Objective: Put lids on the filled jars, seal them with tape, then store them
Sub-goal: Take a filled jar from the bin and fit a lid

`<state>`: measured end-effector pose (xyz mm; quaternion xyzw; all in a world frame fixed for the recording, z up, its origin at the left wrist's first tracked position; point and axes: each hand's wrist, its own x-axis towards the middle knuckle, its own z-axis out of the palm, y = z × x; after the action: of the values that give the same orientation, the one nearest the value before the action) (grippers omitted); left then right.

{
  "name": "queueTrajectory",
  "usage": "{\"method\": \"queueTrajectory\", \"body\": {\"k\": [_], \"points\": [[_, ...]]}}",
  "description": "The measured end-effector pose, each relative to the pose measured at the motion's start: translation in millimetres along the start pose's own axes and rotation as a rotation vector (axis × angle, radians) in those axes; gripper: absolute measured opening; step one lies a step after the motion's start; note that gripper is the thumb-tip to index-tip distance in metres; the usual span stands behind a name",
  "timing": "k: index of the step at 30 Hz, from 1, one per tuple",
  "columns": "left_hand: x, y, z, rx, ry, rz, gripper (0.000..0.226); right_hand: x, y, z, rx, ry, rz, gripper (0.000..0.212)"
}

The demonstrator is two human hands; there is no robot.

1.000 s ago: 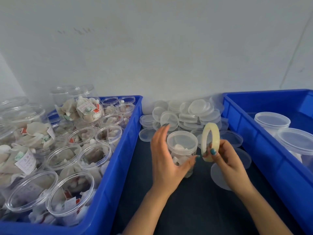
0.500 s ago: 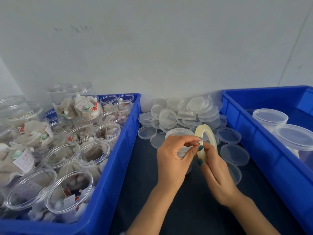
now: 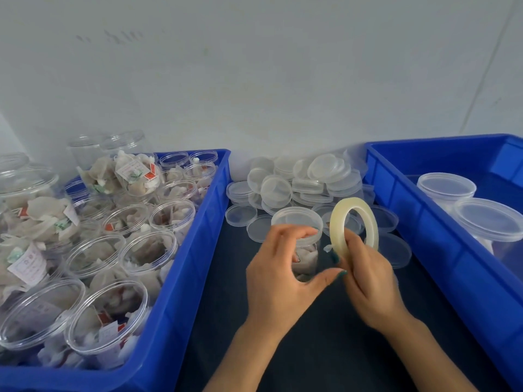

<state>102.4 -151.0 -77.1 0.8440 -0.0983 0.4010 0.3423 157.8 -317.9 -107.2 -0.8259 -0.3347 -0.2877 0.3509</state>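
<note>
Hands meet over a dark table top [image 3: 283,357] that runs between two blue crates. We see the left hand [image 3: 283,270] wrapped round a small clear jar [image 3: 307,257]. Its fingers curl over the edge of the lid [image 3: 297,220] that sits on the jar, and the thumb reaches round the near side lower down. The jar stands upright on the table, holding pale packets.

Just to the right, the right hand [image 3: 368,281] pinches a tape roll [image 3: 337,230] by its lower edge, with the thumb in front and the fingers behind. The roll is held on edge, its open ring facing us, close beside the jar. A small pale scrap shows at the roll's lower left; we cannot tell whether it is the free end of the tape or whether it touches the jar.

Behind the jar, against the white wall [image 3: 254,80], lies a heap of loose lids [image 3: 311,179], with more scattered flat on the table around it. The left crate [image 3: 198,250] is packed with open jars [image 3: 147,250], filled and uncovered. In the right crate [image 3: 418,222] we see lidded jars [image 3: 445,185] standing near its far end.
</note>
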Motion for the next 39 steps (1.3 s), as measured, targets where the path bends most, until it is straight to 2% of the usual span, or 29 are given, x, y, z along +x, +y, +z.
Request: {"method": "queueTrajectory", "body": {"k": [2,5,9,12,14,21,25,35,39], "points": [[2,2,4,0.128,-0.018,0.049,0.048,-1,-1,2,-0.035,-0.021,-0.02,0.039],[2,-1,10,0.176,0.084,0.145,0.016,0,0,5,-0.066,-0.033,-0.035,0.038],[-1,-8,5,0.284,0.15,0.229,0.016,3,7,0,-0.26,0.034,-0.169,0.047],[-4,-10,-5,0.257,0.136,0.151,0.015,8,12,-2,-0.399,0.109,-0.293,0.044],[-7,-12,-14,0.221,0.125,0.093,0.015,13,14,-3,-0.48,0.163,-0.297,0.046],[-13,-37,-45,0.017,0.104,-0.315,0.029,12,27,-13,-0.591,0.286,-0.057,0.064],[-16,-44,-39,-0.065,0.087,-0.419,0.016,14,24,-6,-0.566,0.269,0.0,0.062],[-1,-58,-24,-0.061,0.087,-0.486,0.013,22,25,3,-0.555,0.234,0.05,0.055],[9,-67,-13,-0.144,0.053,-0.416,0.01,27,26,6,-0.522,0.201,0.061,0.052]]}}
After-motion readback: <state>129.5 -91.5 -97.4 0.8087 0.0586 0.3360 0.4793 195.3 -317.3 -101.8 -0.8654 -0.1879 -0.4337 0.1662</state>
